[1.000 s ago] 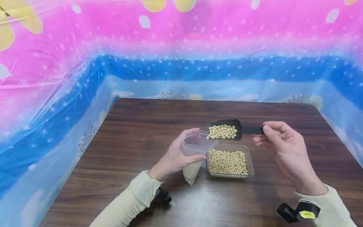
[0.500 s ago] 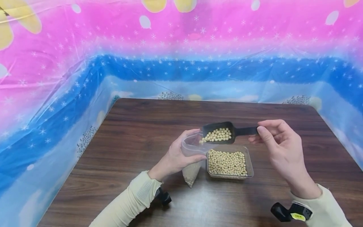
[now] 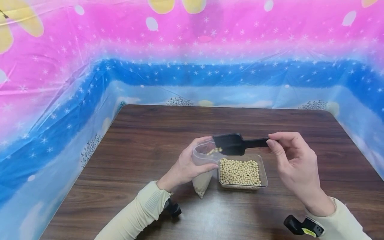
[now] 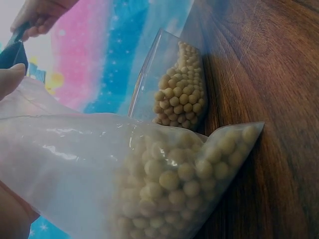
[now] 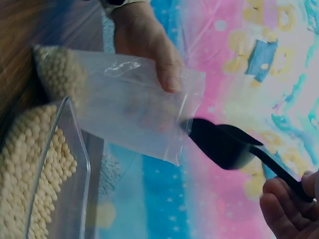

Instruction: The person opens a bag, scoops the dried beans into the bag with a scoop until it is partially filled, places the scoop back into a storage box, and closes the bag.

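Soybeans (image 3: 239, 171) are sitting in three places around the middle of the scene. Pink and blue, a snowflake-patterned backdrop (image 3: 192, 71) is hanging along the far, left and right sides, surrounding a dark wood-grain table (image 3: 144, 140). From the near edge, two cream sleeves (image 3: 132, 216) are reaching in, a black wrist camera (image 3: 172, 208) riding at each cuff. On the table, a clear rectangular plastic tub (image 3: 264, 170) is standing right of centre, holding a broad layer of beans. Just to its left, a clear plastic bag (image 4: 75, 164) is hanging mouth up, beans bulging in its bottom; whether that bottom is touching the table, I cannot tell. The left hand (image 3: 183, 162) is gripping the bag near its mouth, thumb on the near side and fingers on the far side, spread well apart, and the mouth is gaping. On the right, the right hand (image 3: 300, 170) is pinching the handle end of a black scoop (image 3: 229, 145) between thumb and forefinger. The scoop is tipping leftward above the tub's far edge, its lip reaching into the bag's mouth, where a few loose beans (image 3: 216, 151) are bunching.
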Tool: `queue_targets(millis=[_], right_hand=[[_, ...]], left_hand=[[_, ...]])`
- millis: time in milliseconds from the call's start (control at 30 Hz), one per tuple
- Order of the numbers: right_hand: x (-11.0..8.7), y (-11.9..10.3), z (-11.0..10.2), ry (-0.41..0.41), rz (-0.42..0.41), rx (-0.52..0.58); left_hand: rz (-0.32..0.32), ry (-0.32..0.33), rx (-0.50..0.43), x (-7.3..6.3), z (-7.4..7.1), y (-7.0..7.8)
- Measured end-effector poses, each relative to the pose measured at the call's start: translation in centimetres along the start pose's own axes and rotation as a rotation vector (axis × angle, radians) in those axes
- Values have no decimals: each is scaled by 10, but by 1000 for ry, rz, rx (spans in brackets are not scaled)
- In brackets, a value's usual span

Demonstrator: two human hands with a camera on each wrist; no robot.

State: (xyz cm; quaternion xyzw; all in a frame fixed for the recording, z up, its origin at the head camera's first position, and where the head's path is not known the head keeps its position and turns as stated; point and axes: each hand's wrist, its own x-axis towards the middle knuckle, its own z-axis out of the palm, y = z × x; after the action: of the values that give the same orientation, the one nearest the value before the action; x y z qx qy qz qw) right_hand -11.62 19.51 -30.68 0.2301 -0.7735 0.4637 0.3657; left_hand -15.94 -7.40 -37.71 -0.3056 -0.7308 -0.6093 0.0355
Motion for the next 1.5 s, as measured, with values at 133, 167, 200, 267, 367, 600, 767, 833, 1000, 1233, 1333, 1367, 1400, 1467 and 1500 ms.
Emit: queue_targets(millis=[133,167,200,267,367,600,767,833,1000,1233,1333,1367,1400,1467,1500], right_hand=[[2,-10,-4,102,-97,-88],[2,-11,-7,121,-106,-118],[3,-12,-11,124,-108,-159],[2,-11,-19,87,-93,-254],[-2,-4,-27,-62,-67,-383],[-25,17,-20,-311,24,-485],[-36,35,-19,-310,183,-450],[-37,45,-23,-337,299,-404],[-44,68,-32,-423,540,-293],[-62,87,-27,-448,607,-250],[-65,92,-23,-441,680,-115],[-66,93,-22,-437,705,-65],[-66,94,-21,-429,733,-18],[-68,96,-18,-413,773,50],[-68,97,-17,-405,784,74]], left_hand=[[-34,-7,1,-1,0,16],[-44,-11,-6,-1,0,20],[-52,-15,-13,-1,0,23],[-61,-17,-21,-1,0,25],[-53,-15,-22,-1,0,26],[-39,-19,-10,0,-1,26],[-35,-21,-12,0,-1,27],[-30,-19,-11,0,-1,26],[-23,-13,-7,-1,1,18],[1,-15,-3,0,0,-5],[16,-16,-3,0,0,-7],[13,-14,-7,0,0,-7],[7,-14,-10,0,1,-7],[-3,-13,-17,0,1,-7],[-12,-14,-21,0,2,-6]])
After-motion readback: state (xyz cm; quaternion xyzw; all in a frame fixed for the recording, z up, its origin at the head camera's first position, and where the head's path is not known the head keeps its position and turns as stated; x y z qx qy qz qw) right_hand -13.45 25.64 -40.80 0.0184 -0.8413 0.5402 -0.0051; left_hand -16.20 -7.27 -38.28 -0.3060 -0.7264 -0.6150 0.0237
